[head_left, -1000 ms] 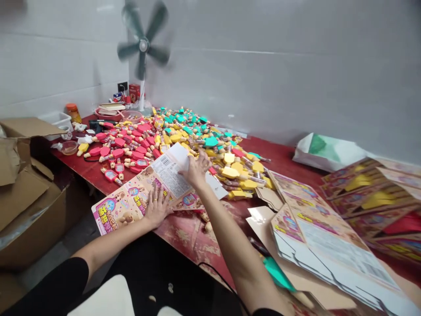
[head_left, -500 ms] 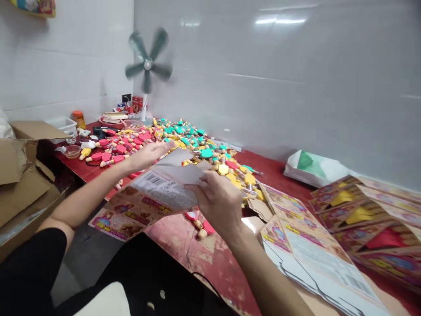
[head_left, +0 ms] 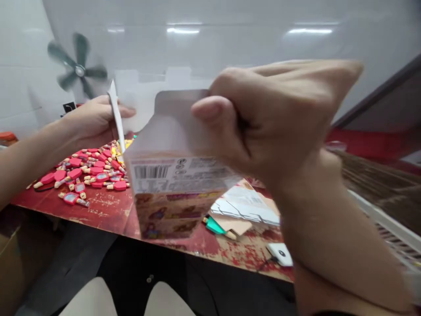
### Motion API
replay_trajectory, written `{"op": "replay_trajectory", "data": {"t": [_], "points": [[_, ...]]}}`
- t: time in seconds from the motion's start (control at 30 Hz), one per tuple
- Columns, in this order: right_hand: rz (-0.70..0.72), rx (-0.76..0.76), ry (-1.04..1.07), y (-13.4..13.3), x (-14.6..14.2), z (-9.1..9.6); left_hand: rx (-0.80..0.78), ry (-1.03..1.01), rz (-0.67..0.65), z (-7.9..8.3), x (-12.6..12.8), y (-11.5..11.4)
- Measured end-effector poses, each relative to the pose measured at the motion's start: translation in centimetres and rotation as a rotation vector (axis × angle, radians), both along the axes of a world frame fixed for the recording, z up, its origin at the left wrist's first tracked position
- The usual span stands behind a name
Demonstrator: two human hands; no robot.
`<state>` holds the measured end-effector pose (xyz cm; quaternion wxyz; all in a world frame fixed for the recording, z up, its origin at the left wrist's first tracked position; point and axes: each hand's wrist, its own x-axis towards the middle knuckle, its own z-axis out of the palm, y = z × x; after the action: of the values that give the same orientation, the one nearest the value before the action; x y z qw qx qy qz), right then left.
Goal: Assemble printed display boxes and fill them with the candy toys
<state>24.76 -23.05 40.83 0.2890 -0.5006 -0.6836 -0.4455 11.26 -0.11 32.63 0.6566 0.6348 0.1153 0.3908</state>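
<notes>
From where I stood, the big change was the printed card: it had been lying flat on the table, and now it was up in the air in front of the person as a carton (head_left: 171, 175), held above the table with its barcode panel facing them and its pale inner panels rising above. It was no longer a flat sheet; it had walls and depth. The left hand (head_left: 94, 123) was partly open, its thumb and fingers pinching what looked like a narrow white flap (head_left: 115, 114) of the carton. The right hand (head_left: 263, 118) was curled nearly shut and blurred by motion, with its thumb against the carton's upper panel. I could not tell whether anything sat inside the carton, as its panels hid the interior. Below it, a heap of pink plastic-capped toys (head_left: 88, 171) lay on the red table (head_left: 105, 215), with a stack of flat die-cut cards (head_left: 245, 204) just beyond the carton. A brown cardboard box (head_left: 9, 263) showed dimly at the lower left, its contents out of sight
</notes>
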Motion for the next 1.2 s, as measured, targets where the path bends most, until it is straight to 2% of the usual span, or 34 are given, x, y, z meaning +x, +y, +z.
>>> {"op": "replay_trajectory", "data": {"t": [0.07,0.13,0.2,0.3,0.4,0.47,0.53,0.6,0.7,0.77,0.8,0.87,0.97,1.07,1.2], "points": [[-0.099,-0.177,0.008,1.1,1.5,-0.2,-0.049,0.013,0.002,-2.6,1.3,-0.9],[-0.091,-0.42,0.019,3.3,3.2,-2.1,-0.112,0.04,0.026,-5.7,2.0,-1.6],[-0.045,-0.735,0.056,6.1,4.6,-6.1,-0.186,0.071,0.064,-8.8,1.8,-1.7],[-0.048,-1.165,0.18,9.0,5.0,-14.4,-0.287,0.11,0.146,-12.9,0.5,-1.2],[-0.119,-1.344,0.262,9.5,4.0,-21.4,-0.391,0.169,0.219,-17.0,-0.3,-1.8],[-0.175,-1.403,0.287,9.4,3.1,-24.0,-0.475,0.227,0.275,-19.6,-0.2,-3.0],[-0.214,-1.394,0.301,9.4,2.4,-25.3,-0.528,0.265,0.337,-21.8,0.2,-4.2],[-0.231,-1.303,0.286,9.8,2.3,-25.9,-0.532,0.259,0.394,-23.1,0.9,-4.6],[-0.259,-1.161,0.311,10.7,2.8,-26.3,-0.53,0.22,0.526,-23.7,2.0,-3.7],[-0.292,-1.217,0.429,11.5,3.4,-26.5,-0.544,0.196,0.603,-23.6,2.2,-2.9],[-0.308,-1.275,0.493,11.8,3.7,-26.7,-0.559,0.19,0.598,-23.5,2.2,-2.7],[-0.311,-1.362,0.574,12.4,4.1,-26.9,-0.59,0.152,0.499,-23.4,1.7,-3.1],[-0.265,-1.313,0.677,12.7,4.4,-27.4,-0.568,0.021,0.368,-23.7,0.6,-4.6],[-0.22,-1.155,0.762,12.4,4.6,-28.0,-0.509,-0.033,0.423,-24.4,0.0,-5.5],[-0.152,-1.021,0.803,11.8,4.8,-28.6,-0.526,0.035,0.51,-25.1,0.7,-4.5]]}}
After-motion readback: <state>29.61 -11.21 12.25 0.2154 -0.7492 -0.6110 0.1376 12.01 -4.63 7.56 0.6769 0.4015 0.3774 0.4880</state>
